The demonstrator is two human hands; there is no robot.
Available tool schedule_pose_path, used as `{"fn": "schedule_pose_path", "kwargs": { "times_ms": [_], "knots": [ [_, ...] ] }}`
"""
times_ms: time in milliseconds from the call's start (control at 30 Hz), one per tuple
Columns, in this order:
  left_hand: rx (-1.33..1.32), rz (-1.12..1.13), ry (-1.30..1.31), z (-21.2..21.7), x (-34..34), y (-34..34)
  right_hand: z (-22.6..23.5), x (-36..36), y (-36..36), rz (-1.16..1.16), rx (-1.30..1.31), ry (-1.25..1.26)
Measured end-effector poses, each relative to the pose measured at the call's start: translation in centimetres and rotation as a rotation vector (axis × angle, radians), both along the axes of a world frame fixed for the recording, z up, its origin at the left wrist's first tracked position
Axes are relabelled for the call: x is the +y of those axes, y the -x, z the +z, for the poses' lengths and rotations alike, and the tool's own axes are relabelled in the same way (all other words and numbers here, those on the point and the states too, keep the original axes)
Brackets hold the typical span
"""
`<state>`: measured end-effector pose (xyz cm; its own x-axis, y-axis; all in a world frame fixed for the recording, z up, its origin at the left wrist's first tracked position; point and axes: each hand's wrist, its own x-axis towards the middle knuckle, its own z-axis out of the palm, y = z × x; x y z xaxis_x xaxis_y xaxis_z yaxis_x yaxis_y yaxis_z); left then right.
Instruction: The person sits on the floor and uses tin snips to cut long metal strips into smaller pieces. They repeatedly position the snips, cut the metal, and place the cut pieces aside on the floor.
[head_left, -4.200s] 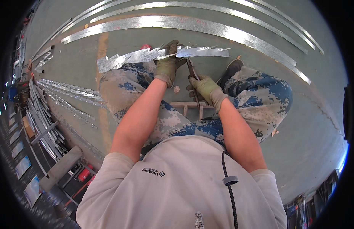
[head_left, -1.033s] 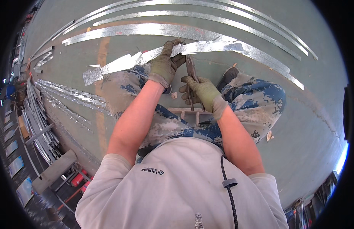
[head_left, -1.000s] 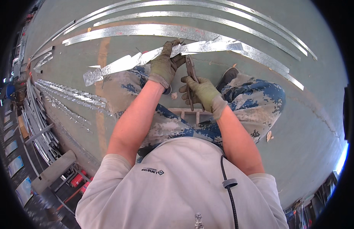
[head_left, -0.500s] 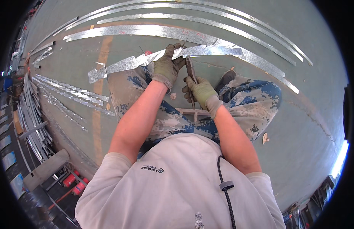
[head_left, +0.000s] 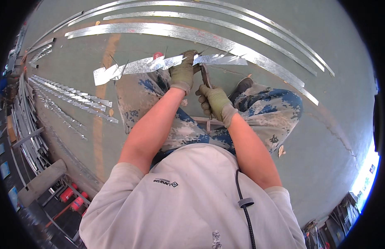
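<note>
My left hand (head_left: 183,74), in a worn greenish work glove, is closed over the middle of a short strip of galvanized sheet metal (head_left: 159,65), the fingers (head_left: 188,56) curled over its far edge and pinching it so that it lies crosswise above my knees, clear of the floor. The strip runs from a bent, shiny end out to my left, past the glove, to a flatter end on my right, and thin slivers stick up from its upper edge. My right hand (head_left: 215,101), gloved the same way, is wrapped tight around the handles of a pair of tin snips (head_left: 206,81); the fingers are pressed together on the grips, and the dark blades point up to the strip just right of my left glove, touching it there, though I cannot tell whether the blades are shut. I am sitting low, with blue and white camouflage trousers (head_left: 267,103) spread either side and a small pale stool (head_left: 209,121) showing between my legs. On the green floor (head_left: 337,124) beyond the strip lie long curved bands of galvanized metal (head_left: 192,35), one behind another, well apart from my hands. Off to my left a row of narrow cut offcuts (head_left: 72,97) lies fanned on the floor, and further left more metal lengths (head_left: 24,120) are stacked along the edge.
</note>
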<state>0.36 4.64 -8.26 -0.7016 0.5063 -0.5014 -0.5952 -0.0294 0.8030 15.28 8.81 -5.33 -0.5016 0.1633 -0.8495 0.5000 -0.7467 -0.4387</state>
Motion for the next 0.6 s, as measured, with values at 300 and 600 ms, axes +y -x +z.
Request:
{"fn": "schedule_pose_path", "kwargs": {
  "times_ms": [300, 600],
  "knots": [
    [0.191, -0.174, 0.159, -3.2, 0.7, -0.1, -5.6, 0.8, 1.2, 0.498, -0.340, -0.788],
    [0.936, -0.747, 0.694, -9.1, 1.0, 2.8, -5.4, 2.1, 2.9, 1.146, -0.319, -1.230]
  ]
}}
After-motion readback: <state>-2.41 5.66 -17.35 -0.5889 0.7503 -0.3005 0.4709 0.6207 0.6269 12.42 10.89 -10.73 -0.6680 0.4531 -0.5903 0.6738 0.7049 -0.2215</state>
